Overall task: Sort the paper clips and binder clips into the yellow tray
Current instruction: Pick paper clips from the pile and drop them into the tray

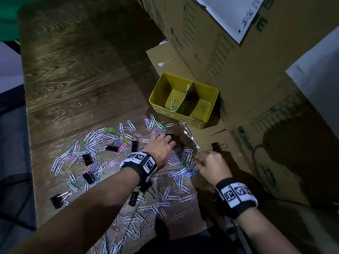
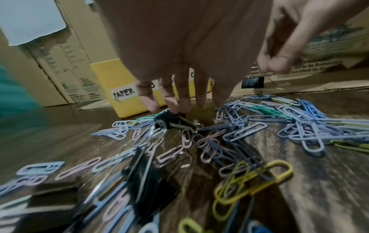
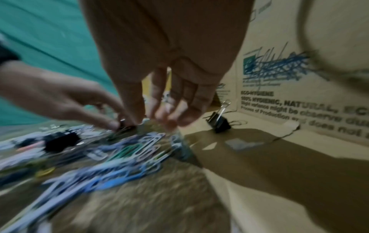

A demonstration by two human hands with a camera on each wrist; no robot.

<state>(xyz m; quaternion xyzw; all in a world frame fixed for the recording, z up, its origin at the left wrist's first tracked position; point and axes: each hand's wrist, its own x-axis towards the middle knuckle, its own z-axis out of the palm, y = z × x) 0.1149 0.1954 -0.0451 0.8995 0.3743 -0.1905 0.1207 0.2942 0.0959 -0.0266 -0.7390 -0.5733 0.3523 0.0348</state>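
Observation:
The yellow tray [image 1: 156,87] has two compartments; the left one holds a few paper clips [image 1: 173,103]. Its wall [image 2: 123,75] carries a "PAPER" label. Coloured paper clips [image 1: 102,140] and several black binder clips lie scattered on the wooden table. My left hand [image 1: 165,136] reaches down near the tray, its fingertips [image 2: 175,108] pinching a black binder clip [image 2: 165,118]. My right hand [image 1: 200,160] hovers just to the right with fingers curled and tips bunched [image 3: 165,119]; blur hides whether it holds anything. Another binder clip [image 1: 216,145] sits on the cardboard [image 3: 218,123].
Tall cardboard boxes [image 1: 238,79] wall off the right side and the back. A flattened cardboard sheet [image 1: 229,136] lies under the tray. The table's left edge [image 1: 27,116] drops to a dark floor. The far half of the table is bare wood [image 1: 73,61].

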